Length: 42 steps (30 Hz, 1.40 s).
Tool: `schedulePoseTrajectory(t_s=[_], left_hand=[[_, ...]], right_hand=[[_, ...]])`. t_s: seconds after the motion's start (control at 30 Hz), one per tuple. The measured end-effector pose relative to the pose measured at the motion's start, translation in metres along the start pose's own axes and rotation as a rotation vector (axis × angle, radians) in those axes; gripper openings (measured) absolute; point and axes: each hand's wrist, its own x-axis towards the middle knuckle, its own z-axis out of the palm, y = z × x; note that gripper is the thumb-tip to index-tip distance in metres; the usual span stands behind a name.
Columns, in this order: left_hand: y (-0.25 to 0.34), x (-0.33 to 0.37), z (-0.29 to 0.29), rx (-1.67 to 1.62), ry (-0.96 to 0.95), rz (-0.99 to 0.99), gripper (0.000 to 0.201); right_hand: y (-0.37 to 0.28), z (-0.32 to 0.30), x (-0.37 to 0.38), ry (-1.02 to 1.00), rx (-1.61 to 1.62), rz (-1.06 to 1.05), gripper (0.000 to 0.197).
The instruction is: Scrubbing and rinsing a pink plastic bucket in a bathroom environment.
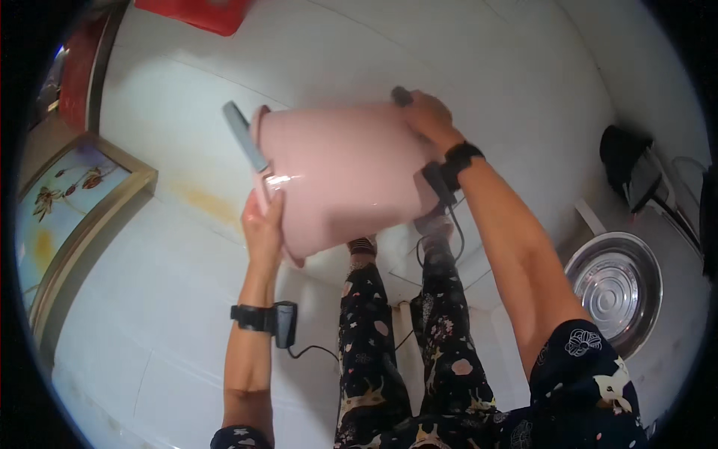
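Note:
A pink bucket (344,176) is tipped on its side in front of me, above the floor, with its mouth turned to the left. Its grey handle (245,136) sticks out by the rim. My left hand (262,224) grips the near part of that rim, thumb on the outer wall. At the far right, my right hand (430,120) is closed on the base end of the bucket. A small dark thing (402,96) shows at its fingertips; its kind cannot be made out. The inside of the bucket is hidden.
A yellowish patch (202,206) marks the pale tiled floor on the left, near a framed flower picture (146,179). A red container (213,15) is at the far edge. On the right lie a metal basin (651,262) and a black dustpan-like object (624,161). My legs are below.

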Motion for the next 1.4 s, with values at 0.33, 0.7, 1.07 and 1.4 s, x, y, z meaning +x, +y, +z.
schedulePoseTrajectory(t_s=[0.33,0.7,1.07,1.4], left_hand=[[-0.003,0.044,-0.096,0.116,0.167,-0.016,0.031],[0.023,0.039,-0.076,0.117,0.169,-0.156,0.034],[0.037,0.030,-0.021,-0.053,0.161,0.028,0.045],[-0.041,0.020,-0.141,-0.036,0.494,-0.080,0.056]], right_hand=[[-0.035,0.097,-0.102,0.639,0.047,-0.553,0.037],[0.021,0.082,-0.047,-0.015,1.178,0.182,0.030],[-0.043,-0.086,-0.147,0.662,0.612,-0.444,0.037],[-0.161,-0.044,-0.183,0.504,0.324,-0.884,0.041]])
